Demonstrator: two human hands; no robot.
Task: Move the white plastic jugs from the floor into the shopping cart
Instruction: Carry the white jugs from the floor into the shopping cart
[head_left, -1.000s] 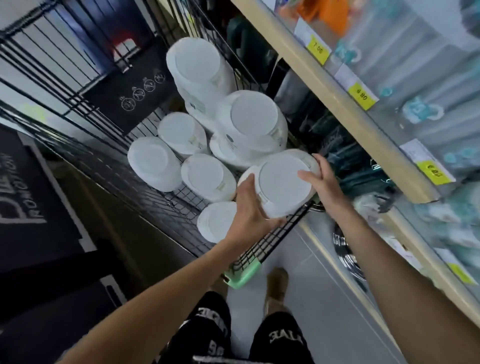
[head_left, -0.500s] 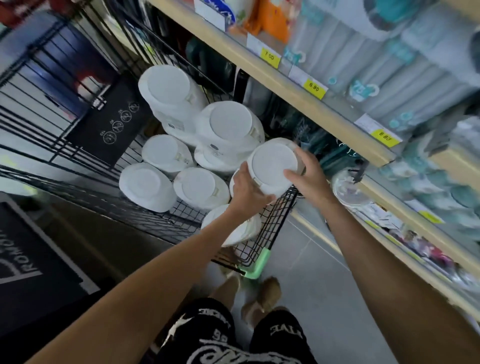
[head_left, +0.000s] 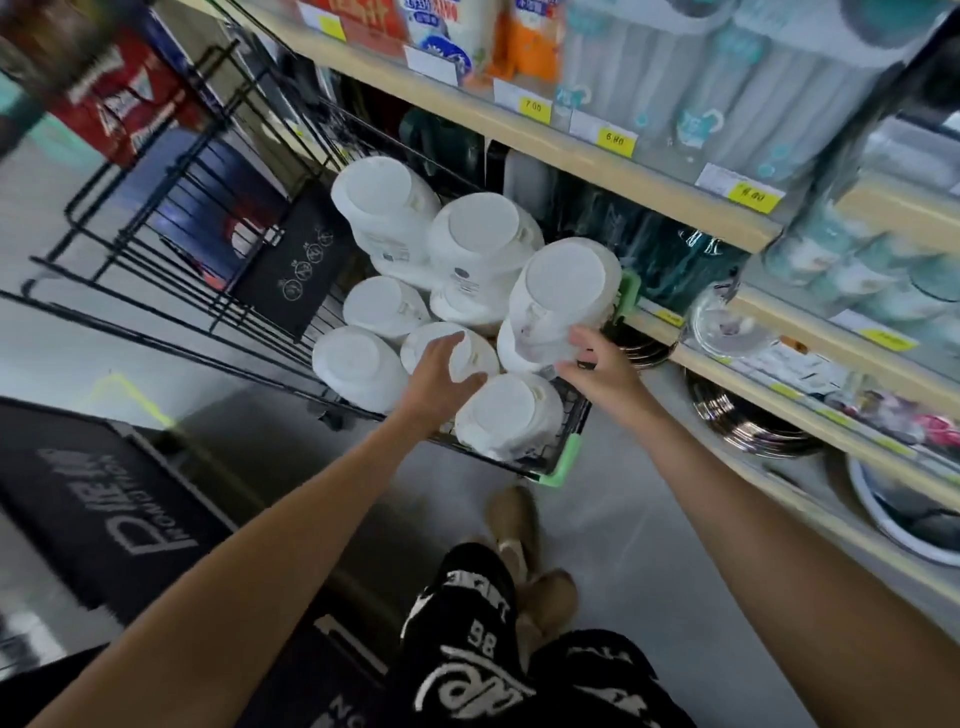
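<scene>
So, the cart (head_left: 567, 451): black wire with green corner guards, and we see it standing close against the shelf on our right
White jugs (head_left: 483, 234): we count about eight in the cart, flat bottoms turned up towards us, packed touching one another, some lying on others
Top jug (head_left: 563, 291): tilted, resting on the pile at the cart's near right corner
Right hand (head_left: 597, 364): at the lower side of the top jug, thumb and fingertips touching it, fingers loose and apart, not wrapped round it
Left hand (head_left: 447, 374): spread and relaxed over the middle jug (head_left: 475, 358), gripping nothing
Nearest jug (head_left: 511, 415): against the cart's near wall, between our two wrists, just beside our left thumb
Shelf (head_left: 597, 156): pale wood, yellow price tags (head_left: 615, 140) along its edge, packaged goods above, metal pans (head_left: 748, 421) lower down
Floor (head_left: 597, 545): grey, with a black lettered mat (head_left: 104, 509) to our left; our shoes (head_left: 519, 514) and black printed shorts (head_left: 467, 623) show near the cart
</scene>
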